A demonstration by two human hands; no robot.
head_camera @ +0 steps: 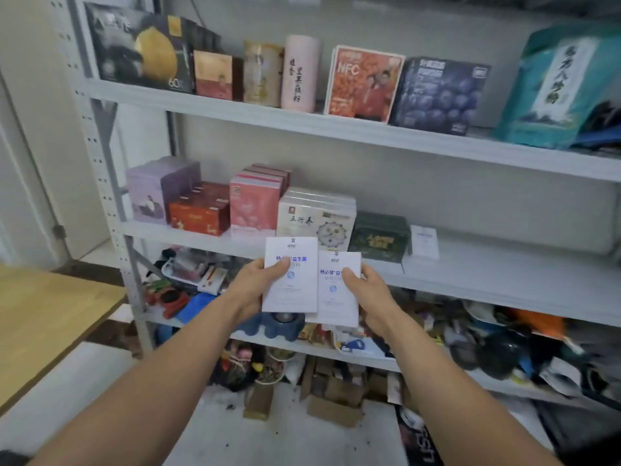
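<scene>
Two white boxes held up in front of the shelf rack (111,136), neither one set down.

The rack fills the view, with packaged goods lined along the top. The middle shelf (504,274) is stocked on its left half, ending at a dark green box (379,237), with one small white box (424,242) just beside it and bare board beyond. The left box (290,290) and right box (337,304) are upright, side by side and overlapping slightly, in the air just below that shelf's front edge. The left hand (253,285) grips the left box, thumb on its face. The right hand (369,292) grips the right box the same way. My reading is shelving underway: perhaps one box placed, two left to go, with room at the right.
</scene>
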